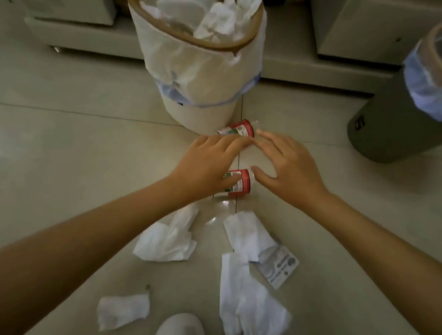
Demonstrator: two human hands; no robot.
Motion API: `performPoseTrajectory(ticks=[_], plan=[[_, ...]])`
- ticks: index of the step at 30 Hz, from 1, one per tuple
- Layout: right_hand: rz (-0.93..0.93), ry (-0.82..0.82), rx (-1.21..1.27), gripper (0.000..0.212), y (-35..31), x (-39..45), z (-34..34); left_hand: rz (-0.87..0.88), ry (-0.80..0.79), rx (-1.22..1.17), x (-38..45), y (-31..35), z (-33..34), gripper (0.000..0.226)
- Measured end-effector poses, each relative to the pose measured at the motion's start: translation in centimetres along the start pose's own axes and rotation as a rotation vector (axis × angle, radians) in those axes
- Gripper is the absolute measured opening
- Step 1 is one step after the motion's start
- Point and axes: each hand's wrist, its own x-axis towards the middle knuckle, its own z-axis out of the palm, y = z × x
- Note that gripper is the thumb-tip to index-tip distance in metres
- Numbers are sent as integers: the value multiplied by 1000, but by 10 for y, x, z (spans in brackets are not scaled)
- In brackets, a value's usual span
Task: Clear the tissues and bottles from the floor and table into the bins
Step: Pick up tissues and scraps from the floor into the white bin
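Note:
Two clear bottles with red labels lie on the tiled floor in front of a white bin. The far bottle [241,129] rests against the bin's base. The near bottle [238,183] lies partly under my left hand [209,162], whose fingers spread over it with the thumb on its label. My right hand [289,169] hovers just right of both bottles, fingers apart and holding nothing. Several crumpled white tissues lie nearer to me: one [167,239] under my left forearm, one [249,232] in the middle, a long one [247,299] below it, a small one [122,310] at the left.
The white bin [199,73] with a liner holds crumpled tissues. A dark grey bin [402,122] with a blue liner stands at the right. A third clear bottle with a pale label [278,264] lies among the tissues. My white shoe [180,333] is at the bottom. Pale furniture bases line the back.

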Motion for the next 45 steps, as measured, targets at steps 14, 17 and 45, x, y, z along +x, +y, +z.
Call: performPoseTrajectory(ticks=[14, 17, 45], plan=[[39, -357, -26, 63, -8, -77, 42, 181, -438, 241, -56, -22, 46, 81], [18, -427, -6, 66, -15, -84, 50, 288, -442, 214, -74, -33, 49, 85], [122, -645, -39, 59, -65, -118, 97, 187, -532, 166, -117, -36, 82, 27]])
